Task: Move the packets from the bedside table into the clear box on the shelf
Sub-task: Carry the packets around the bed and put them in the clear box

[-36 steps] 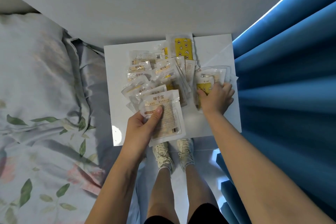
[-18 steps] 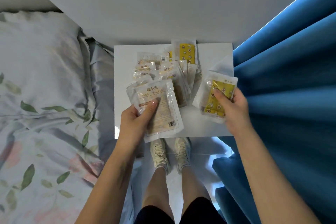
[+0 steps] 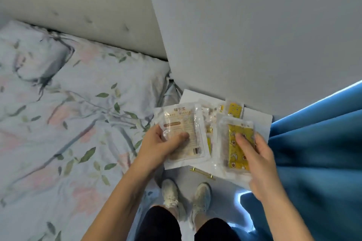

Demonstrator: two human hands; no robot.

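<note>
Had both hands clamped on packets, left hand (image 3: 156,143) on the beige packet (image 3: 182,129), right hand (image 3: 254,152) on the yellow packet (image 3: 238,143), above the worktop (image 3: 256,117); slippery stacks could've fanned out and dropped.

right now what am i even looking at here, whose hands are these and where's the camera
There is no machine here. A person wears a camera on the head, so the one picture looks forward and down over their own arms, legs and shoes.

The left hand holds a white packet printed with pale brown, thumb on top. The right hand holds a clear packet with a yellow patterned inside.

Beneath the hands is a white bedside table, where more packets lie near the wall. A bed with flowered bedding is to the left, a blue curtain to the right. The clear box and the shelf are not in view.
</note>
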